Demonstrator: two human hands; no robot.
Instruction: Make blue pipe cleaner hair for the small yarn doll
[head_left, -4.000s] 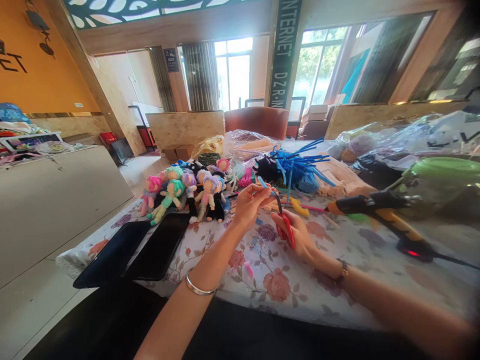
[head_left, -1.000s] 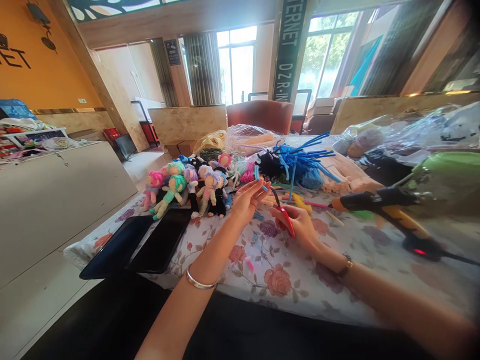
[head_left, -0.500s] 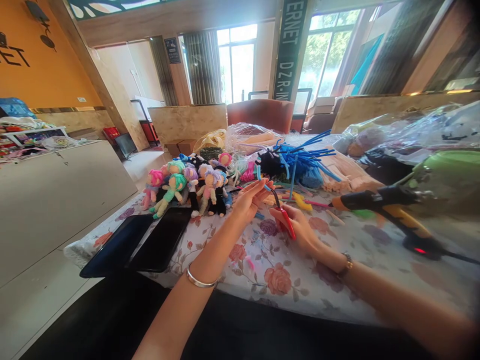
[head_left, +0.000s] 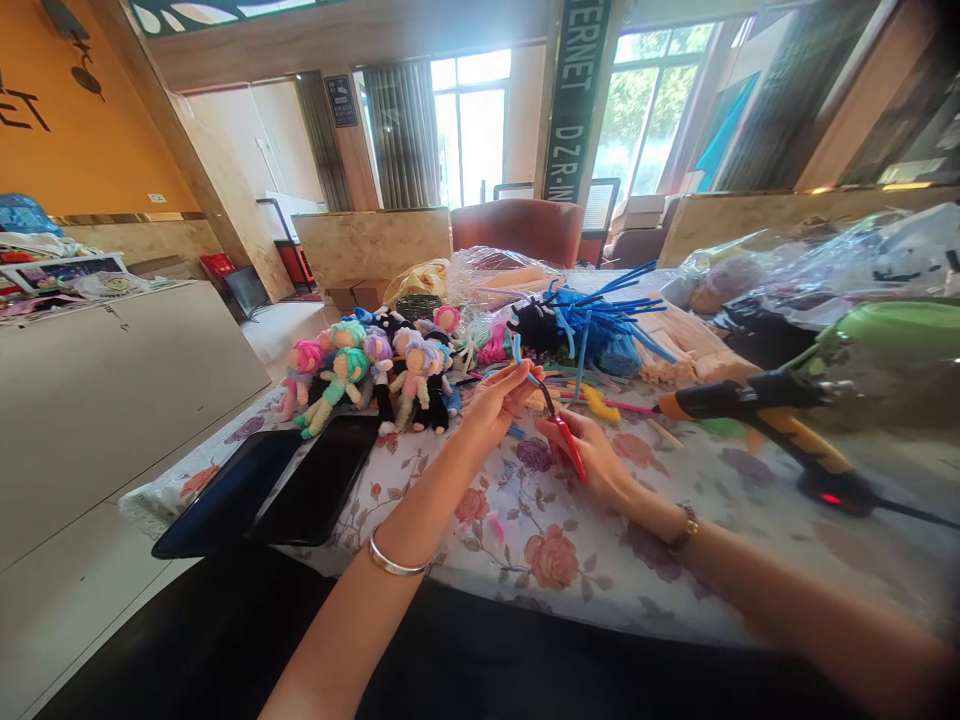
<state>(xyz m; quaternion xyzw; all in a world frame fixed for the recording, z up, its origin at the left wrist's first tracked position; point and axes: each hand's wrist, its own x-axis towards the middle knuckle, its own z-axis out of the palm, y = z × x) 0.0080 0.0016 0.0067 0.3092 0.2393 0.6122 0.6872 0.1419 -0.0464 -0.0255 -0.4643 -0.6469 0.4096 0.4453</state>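
My left hand [head_left: 499, 405] is closed, its fingertips pinching a short light-blue pipe cleaner [head_left: 517, 348] whose bent end sticks up above the fingers. Wrapped in my right hand [head_left: 592, 455] are red-handled pliers [head_left: 570, 445] with a thin dark nose. The nose reaches up to the blue piece at my left fingertips; whether its jaws are closed on it I cannot tell. Beyond my hands lie a bundle of dark-blue pipe cleaners [head_left: 630, 310] and a yellow fuzzy piece [head_left: 600, 403].
Several small fuzzy dolls [head_left: 349, 370] stand grouped at left, behind two dark flat trays or tablets [head_left: 319, 485]. A glue gun [head_left: 780, 420] with a lit red light and cord sits at right. Peach pipe cleaners [head_left: 667, 345] and plastic bags [head_left: 825, 260] fill the table's back.
Both hands keep nearly the same pose, with the pliers' nose still at the blue pipe cleaner. The whole view has shifted slightly.
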